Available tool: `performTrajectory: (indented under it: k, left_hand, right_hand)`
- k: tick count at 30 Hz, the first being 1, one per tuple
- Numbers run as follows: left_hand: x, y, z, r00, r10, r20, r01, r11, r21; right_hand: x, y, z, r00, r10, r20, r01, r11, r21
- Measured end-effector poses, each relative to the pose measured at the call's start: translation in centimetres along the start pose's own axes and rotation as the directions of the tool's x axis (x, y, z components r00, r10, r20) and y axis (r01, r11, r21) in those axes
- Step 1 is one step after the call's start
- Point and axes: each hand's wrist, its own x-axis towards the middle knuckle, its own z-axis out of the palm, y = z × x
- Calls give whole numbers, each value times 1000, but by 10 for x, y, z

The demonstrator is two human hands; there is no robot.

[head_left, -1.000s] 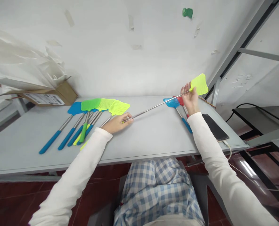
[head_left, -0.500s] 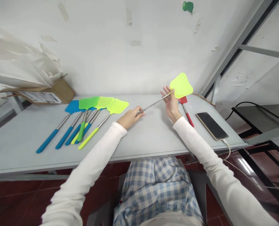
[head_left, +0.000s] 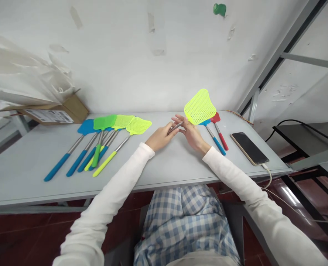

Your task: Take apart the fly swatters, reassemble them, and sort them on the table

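Observation:
A yellow-green fly swatter [head_left: 200, 108] is held above the table between my two hands, its perforated head up and to the right. My left hand [head_left: 159, 138] is closed around its lower end, so the grip is hidden; a short bit of metal shaft shows. My right hand [head_left: 194, 137] is closed on the shaft just below the head, the thumb against the neck and some fingers stretched out. Just beyond the right hand, a blue fly swatter [head_left: 215, 139] and a red fly swatter [head_left: 222, 136] lie side by side on the table.
Several blue, green and yellow-green fly swatters [head_left: 105, 159] lie overlapping on the left of the grey table [head_left: 153, 173]. An open cardboard box [head_left: 69, 107] stands behind them. At the right a phone [head_left: 249, 147] lies with a white cable [head_left: 269, 177]. A white wall rises behind.
My hands have come closer together, and the visible shaft between them is much shorter. The swatter head has moved left and slightly down, uncovering the blue swatter beside the red one.

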Motion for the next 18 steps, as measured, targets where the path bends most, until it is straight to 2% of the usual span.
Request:
performTrajectory:
  k: [4,8,11,13,16,18]
  left_hand:
    - [2,3,9,999,-10,38,7,996,90]
    - [7,13,23,995,-96,8,92,976,198]
    - [9,20,25,992,-124,-19,124,948,293]
    - [5,20,22,991,-128,-31,130,922,364]
    - [-11,15,17,989,-148,6,131,893,431]
    - [-23,11,13,987,-156,42,123,890,439]
  right_hand:
    - [0,4,-1,1000,-3,-15,2,999,-44]
    - [1,6,3,995,-41,-95,36,998,-49]
    - [7,-1,1,996,-38,-83,34,998,-53]
    - [15,-12,-9,992,-40,-121,35,998,-44]
    - [29,-36,-41,957,-66,-284,60,998,-31]
    - [38,-50,-64,949,-94,-300,87,996,-36]
